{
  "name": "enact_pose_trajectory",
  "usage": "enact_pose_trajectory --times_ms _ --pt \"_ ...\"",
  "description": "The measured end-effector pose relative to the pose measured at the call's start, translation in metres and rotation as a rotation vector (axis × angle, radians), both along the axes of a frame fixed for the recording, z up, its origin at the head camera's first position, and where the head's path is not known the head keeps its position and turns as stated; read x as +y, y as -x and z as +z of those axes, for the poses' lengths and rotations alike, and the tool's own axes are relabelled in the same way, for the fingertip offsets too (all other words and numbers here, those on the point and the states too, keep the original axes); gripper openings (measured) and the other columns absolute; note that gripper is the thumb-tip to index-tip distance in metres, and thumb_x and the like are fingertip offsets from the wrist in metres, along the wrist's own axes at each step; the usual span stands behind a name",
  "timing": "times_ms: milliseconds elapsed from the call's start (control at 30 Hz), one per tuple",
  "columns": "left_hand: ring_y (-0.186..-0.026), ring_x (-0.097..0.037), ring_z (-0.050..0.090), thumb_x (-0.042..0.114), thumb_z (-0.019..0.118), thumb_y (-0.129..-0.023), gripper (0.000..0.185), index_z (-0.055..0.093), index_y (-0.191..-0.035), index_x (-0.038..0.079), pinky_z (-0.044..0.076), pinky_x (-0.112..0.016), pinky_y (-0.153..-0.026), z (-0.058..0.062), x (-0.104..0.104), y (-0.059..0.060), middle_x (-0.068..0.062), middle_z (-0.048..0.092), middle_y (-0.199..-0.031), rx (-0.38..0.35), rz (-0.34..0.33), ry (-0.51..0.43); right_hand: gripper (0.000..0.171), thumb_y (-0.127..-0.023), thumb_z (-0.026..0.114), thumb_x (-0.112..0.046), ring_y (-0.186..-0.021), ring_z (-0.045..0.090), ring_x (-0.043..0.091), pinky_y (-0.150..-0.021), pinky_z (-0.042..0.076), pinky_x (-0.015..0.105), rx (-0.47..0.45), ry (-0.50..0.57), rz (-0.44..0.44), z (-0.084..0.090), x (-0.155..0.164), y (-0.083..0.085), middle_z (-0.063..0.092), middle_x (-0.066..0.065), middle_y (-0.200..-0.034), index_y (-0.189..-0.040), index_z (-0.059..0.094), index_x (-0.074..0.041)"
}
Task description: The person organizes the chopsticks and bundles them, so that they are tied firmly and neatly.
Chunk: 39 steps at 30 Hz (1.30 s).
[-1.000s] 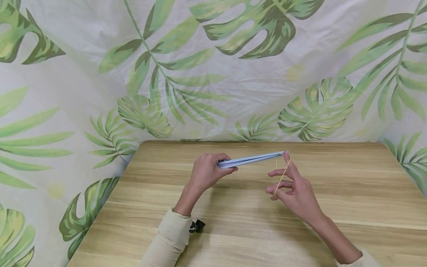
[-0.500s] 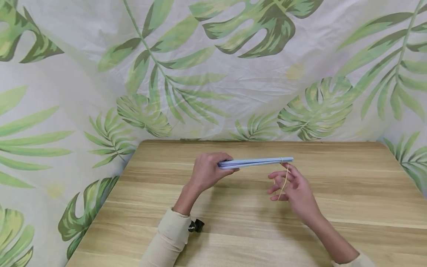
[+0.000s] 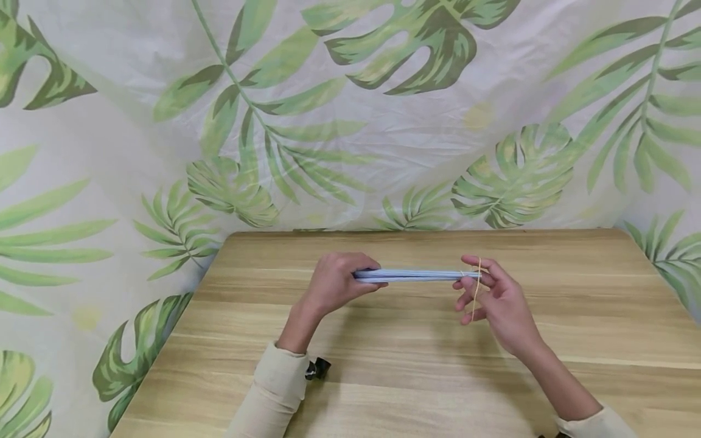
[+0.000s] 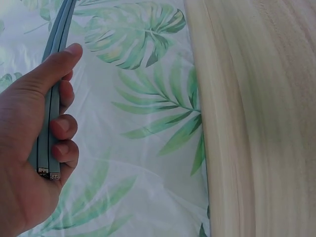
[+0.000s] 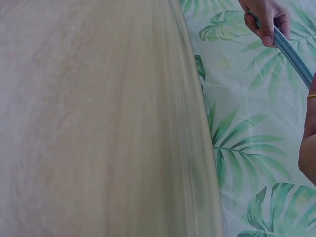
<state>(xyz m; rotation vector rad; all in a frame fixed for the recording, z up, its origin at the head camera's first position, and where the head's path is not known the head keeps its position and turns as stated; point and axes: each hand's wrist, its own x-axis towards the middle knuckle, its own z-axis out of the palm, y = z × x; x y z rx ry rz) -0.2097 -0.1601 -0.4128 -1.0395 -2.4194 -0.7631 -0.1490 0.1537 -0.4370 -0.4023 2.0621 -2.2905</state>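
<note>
blue card stack (image 3: 411,275) in left hand (image 3: 334,285)

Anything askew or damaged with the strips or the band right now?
Nothing stands out. The left hand holds the blue strips level; the rubber band is looped round their far end and the right hand, unbroken.

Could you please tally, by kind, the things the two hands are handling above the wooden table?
Light-blue flat bundle, held by the left hand: 1
Yellow rubber band, stretched on the right hand: 1
Total: 2
</note>
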Motion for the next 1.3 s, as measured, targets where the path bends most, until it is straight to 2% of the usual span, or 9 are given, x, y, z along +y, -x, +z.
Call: enact_pose_trajectory --times_ms 233,433,633,867,1100,1300 --pt "-0.064 0.005 0.057 0.040 0.084 -0.078 0.021 0.076 -0.089 0.024 0.046 -0.019 -0.059 0.003 0.002 -0.003 0.017 0.070 -0.080 0.010 0.033 0.147 0.035 -0.102 0.057 -0.020 -0.071 0.067 0.018 -0.055 0.057 0.045 -0.031 -0.061 -0.035 -0.003 -0.005 -0.002 0.066 0.007 -0.097 -0.129 0.054 0.001" --pt "-0.059 0.003 0.050 0.041 0.081 -0.081 0.017 0.071 -0.087 0.028 0.040 -0.022 -0.053 0.004 0.006 -0.007 0.021 0.064 -0.074 -0.005 0.070 0.274 0.033 -0.101 0.060 -0.023 -0.073 0.068 0.020 -0.058 0.058 0.046 -0.051 -0.099 -0.045 -0.007 -0.007 -0.003 0.066 0.008 -0.097 -0.124 0.060 0.000" --pt "-0.058 0.001 0.050 0.042 0.078 -0.085 0.018 0.070 -0.095 0.029 0.040 -0.022 -0.052 0.003 0.011 -0.010 0.020 0.065 -0.077 -0.022 0.063 0.350 0.031 -0.100 0.061 -0.022 -0.072 0.068 0.018 -0.057 0.058 0.045 -0.046 -0.096 -0.058 -0.008 -0.009 -0.003 0.066 0.008 -0.096 -0.123 0.061 0.000" --pt "-0.060 0.000 0.052 0.048 0.077 -0.083 0.030 0.072 -0.103 0.026 0.040 -0.022 -0.053 0.003 0.014 -0.013 0.017 0.069 -0.083 -0.081 0.022 0.311 0.032 -0.099 0.062 -0.021 -0.072 0.067 0.017 -0.057 0.058 0.044 -0.055 -0.080 -0.063 -0.008 -0.010 -0.003 0.066 0.008 -0.094 -0.122 0.060 0.000" --pt "-0.060 0.001 0.052 0.042 0.075 -0.088 0.019 0.073 -0.100 0.027 0.041 -0.021 -0.053 0.005 0.014 -0.013 0.018 0.068 -0.084 -0.103 0.008 0.291 0.031 -0.097 0.066 -0.020 -0.071 0.068 0.019 -0.057 0.058 0.044 -0.065 -0.070 -0.035 -0.011 -0.012 -0.004 0.063 0.009 -0.090 -0.121 0.059 -0.002" --pt "-0.065 0.004 0.055 0.041 0.079 -0.084 0.020 0.075 -0.096 0.026 0.046 -0.021 -0.060 0.008 0.011 -0.012 0.018 0.070 -0.085 -0.115 -0.017 0.231 0.032 -0.094 0.069 -0.017 -0.069 0.067 0.017 -0.057 0.058 0.043 -0.069 -0.056 0.011 -0.013 -0.013 -0.005 0.061 0.014 -0.089 -0.121 0.057 -0.004"
